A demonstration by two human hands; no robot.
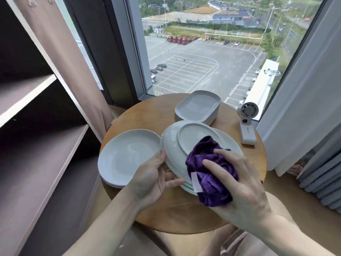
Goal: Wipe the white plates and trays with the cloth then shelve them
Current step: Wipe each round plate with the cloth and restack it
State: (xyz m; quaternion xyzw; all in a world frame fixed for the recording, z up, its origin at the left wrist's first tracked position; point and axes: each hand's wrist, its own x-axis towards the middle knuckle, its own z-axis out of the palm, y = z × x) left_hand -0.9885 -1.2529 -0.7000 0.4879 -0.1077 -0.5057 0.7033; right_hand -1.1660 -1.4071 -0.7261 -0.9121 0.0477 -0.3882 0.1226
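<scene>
Bare forearms (112, 217); pale beige lap garment (235, 243)

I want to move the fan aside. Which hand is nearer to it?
Right. The right hand, with the cloth, is close in front of the fan. The left hand grips the left edge of the plate, across it from the fan.

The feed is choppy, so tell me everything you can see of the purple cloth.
The purple cloth is a plush towel bunched into a wad, with a pale tag at its lower left edge. The right hand grips it, pressing it on the underside of the upside-down oval plate that the left hand holds.
</scene>
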